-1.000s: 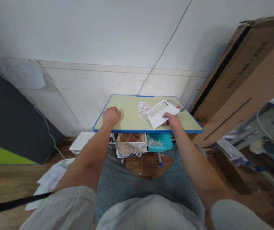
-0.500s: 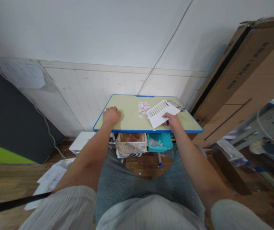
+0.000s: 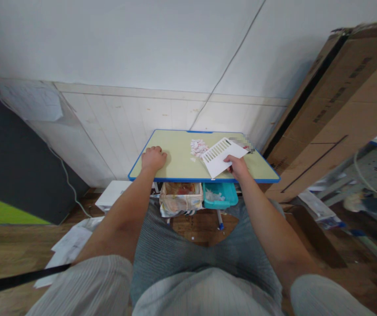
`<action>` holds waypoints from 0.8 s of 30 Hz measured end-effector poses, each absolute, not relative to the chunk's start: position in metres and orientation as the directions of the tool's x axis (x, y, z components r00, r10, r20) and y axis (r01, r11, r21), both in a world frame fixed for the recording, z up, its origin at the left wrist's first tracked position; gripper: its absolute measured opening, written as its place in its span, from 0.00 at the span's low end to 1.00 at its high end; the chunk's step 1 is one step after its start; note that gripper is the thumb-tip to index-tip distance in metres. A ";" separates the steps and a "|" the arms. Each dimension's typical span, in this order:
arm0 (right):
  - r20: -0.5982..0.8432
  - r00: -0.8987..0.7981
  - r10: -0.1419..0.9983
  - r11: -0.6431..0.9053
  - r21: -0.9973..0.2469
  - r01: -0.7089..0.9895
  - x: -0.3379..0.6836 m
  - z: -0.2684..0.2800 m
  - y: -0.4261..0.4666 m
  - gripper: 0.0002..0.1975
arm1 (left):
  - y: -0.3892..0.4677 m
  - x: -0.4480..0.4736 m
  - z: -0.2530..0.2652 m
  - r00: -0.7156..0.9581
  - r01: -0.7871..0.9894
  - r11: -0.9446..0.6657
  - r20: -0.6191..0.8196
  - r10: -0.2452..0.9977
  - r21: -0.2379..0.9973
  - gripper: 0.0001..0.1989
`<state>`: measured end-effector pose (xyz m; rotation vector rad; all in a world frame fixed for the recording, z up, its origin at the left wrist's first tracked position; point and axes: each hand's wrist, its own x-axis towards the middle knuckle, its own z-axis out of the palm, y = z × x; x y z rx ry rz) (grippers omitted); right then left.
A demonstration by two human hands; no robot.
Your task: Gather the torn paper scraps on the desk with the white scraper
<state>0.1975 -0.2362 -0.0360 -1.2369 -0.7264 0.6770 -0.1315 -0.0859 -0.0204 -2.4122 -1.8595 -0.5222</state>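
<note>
A stiff white card [image 3: 221, 164] with a row of cut-out slots along its far side is pinched in my right hand [image 3: 237, 166]. It is tilted over the right part of the small table [image 3: 178, 169], and its near corner reaches the front edge. Just left of the card lies a pile of small white and pinkish pieces [image 3: 197, 148], too small to name. My left hand [image 3: 154, 158] rests palm down on the table's left side. Its fingers look curled, and nothing shows in them. A blurred patch beyond the card hides something at the back right.
Under the table are a lined bin [image 3: 181, 202] and a turquoise tub [image 3: 221, 201] holding whitish scraps. Tall cardboard boxes [image 3: 336, 105] lean at the right. A white box [image 3: 112, 193] and papers [image 3: 73, 245] are on the left. A cable [image 3: 230, 63] runs down the wall.
The card has shifted and tilted very slightly in my right hand. My left hand has stayed in place.
</note>
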 end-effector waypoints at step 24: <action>0.192 0.641 0.743 0.236 -0.972 0.017 0.200 -0.044 -0.223 0.10 | -0.084 -0.131 -0.022 0.212 0.941 -0.277 0.301 0.930 0.194 0.25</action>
